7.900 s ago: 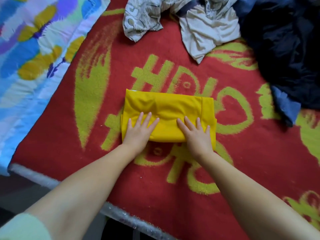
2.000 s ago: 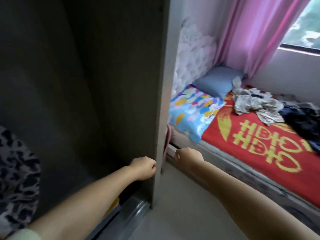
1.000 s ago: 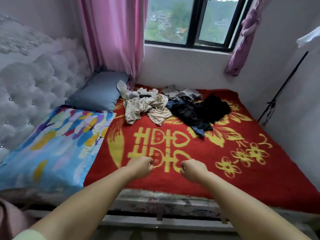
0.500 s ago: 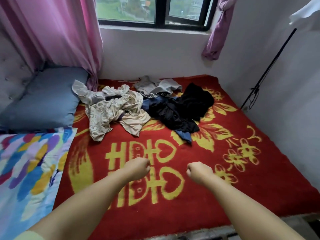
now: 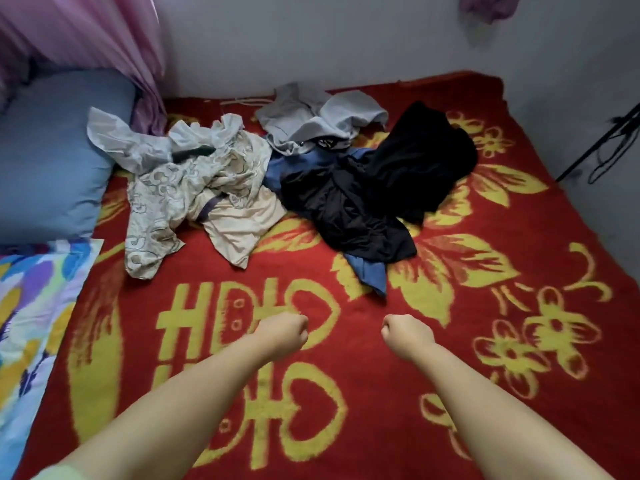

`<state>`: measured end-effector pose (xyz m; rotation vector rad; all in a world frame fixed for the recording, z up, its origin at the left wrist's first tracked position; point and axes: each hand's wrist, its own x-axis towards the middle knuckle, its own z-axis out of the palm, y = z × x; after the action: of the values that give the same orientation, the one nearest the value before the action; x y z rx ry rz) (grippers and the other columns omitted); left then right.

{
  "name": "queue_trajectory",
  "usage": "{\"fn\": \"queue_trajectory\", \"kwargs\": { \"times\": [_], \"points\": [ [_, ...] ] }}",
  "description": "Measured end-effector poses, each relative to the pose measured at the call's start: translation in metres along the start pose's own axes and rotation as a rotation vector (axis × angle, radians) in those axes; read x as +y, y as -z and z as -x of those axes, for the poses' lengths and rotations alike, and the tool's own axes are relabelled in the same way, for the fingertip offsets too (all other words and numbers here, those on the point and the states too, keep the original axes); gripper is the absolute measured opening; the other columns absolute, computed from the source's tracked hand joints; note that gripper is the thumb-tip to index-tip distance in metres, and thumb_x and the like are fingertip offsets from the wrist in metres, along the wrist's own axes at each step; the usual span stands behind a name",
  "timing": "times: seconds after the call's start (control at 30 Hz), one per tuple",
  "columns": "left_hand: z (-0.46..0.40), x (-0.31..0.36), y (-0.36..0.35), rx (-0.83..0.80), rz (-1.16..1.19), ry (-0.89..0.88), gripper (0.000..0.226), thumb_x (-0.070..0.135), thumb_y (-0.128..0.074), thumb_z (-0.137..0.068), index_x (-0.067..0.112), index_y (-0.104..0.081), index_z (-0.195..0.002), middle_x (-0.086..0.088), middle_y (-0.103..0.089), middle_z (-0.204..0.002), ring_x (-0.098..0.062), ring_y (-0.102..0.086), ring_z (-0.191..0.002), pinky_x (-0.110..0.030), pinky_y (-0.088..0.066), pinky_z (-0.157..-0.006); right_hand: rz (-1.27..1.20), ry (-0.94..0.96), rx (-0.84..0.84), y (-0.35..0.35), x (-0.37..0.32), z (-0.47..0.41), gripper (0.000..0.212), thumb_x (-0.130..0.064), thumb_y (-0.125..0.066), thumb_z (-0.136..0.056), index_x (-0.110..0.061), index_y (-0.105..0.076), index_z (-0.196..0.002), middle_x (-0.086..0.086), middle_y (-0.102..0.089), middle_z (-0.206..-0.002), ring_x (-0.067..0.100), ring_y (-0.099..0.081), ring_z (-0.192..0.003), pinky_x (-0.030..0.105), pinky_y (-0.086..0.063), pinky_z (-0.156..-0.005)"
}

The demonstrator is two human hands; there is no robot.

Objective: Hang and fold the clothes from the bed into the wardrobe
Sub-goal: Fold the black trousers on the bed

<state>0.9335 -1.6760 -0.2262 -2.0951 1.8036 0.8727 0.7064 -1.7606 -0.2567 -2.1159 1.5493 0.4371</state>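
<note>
A heap of loose clothes lies on the far half of the red and yellow blanket [image 5: 346,427]. A cream patterned garment [image 5: 194,195] is at the left, a grey one [image 5: 311,119] behind it, and a black garment [image 5: 391,181] over a blue one [image 5: 367,271] at the right. My left hand [image 5: 282,332] and my right hand [image 5: 407,334] hover over the blanket in front of the heap, both curled into fists and holding nothing. Neither hand touches any garment. The wardrobe is out of view.
A blue pillow [image 5: 52,150] lies at the far left under a pink curtain [image 5: 104,46]. A colourful patterned quilt [image 5: 31,306] covers the bed's left side. A black stand with cables [image 5: 602,143] leans against the wall at the right.
The view has swung from the wardrobe back to the bed and moved closer to the clothes heap. Both fists stay curled and have come forward over the blanket.
</note>
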Motion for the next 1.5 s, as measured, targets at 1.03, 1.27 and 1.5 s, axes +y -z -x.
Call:
{"fn": "queue_trajectory", "kwargs": {
  "times": [1.03, 1.27, 1.5],
  "points": [
    [-0.319, 0.014, 0.036, 0.67, 0.335, -0.074, 0.023, 0.015, -0.039, -0.1, -0.002, -0.055, -0.101, -0.021, -0.059, -0.105, -0.034, -0.053, -0.1, -0.033, -0.032, -0.078, -0.067, 0.136, 0.635, -0.156, 0.073, -0.178, 0.036, -0.029, -0.039, -0.079, -0.009, -0.065, -0.092, 0.015, -0.062, -0.11, 0.026, -0.045, -0.114, 0.053, -0.02, -0.109],
    [-0.226, -0.003, 0.047, 0.768, 0.404, -0.2, 0.031, 0.014, -0.04, -0.102, 0.008, -0.042, -0.072, -0.004, -0.044, -0.062, -0.024, -0.044, -0.065, -0.028, -0.02, -0.061, -0.101, 0.067, 0.363, -0.133, 0.063, -0.168, 0.028, -0.016, -0.06, -0.085, -0.009, -0.061, -0.112, 0.014, -0.054, -0.129, 0.032, -0.047, -0.127, 0.056, -0.02, -0.115],
    [-0.117, 0.022, 0.028, 0.532, 0.718, -0.177, 0.042, 0.018, -0.043, -0.101, 0.008, -0.037, -0.061, -0.003, -0.037, -0.06, -0.014, -0.035, -0.059, -0.036, -0.026, -0.061, -0.481, 0.007, 0.333, -0.066, 0.027, -0.12, 0.083, -0.025, -0.067, -0.087, -0.011, -0.015, -0.151, 0.013, -0.015, -0.156, 0.027, -0.018, -0.143, 0.039, -0.021, -0.115]
  ]
}}
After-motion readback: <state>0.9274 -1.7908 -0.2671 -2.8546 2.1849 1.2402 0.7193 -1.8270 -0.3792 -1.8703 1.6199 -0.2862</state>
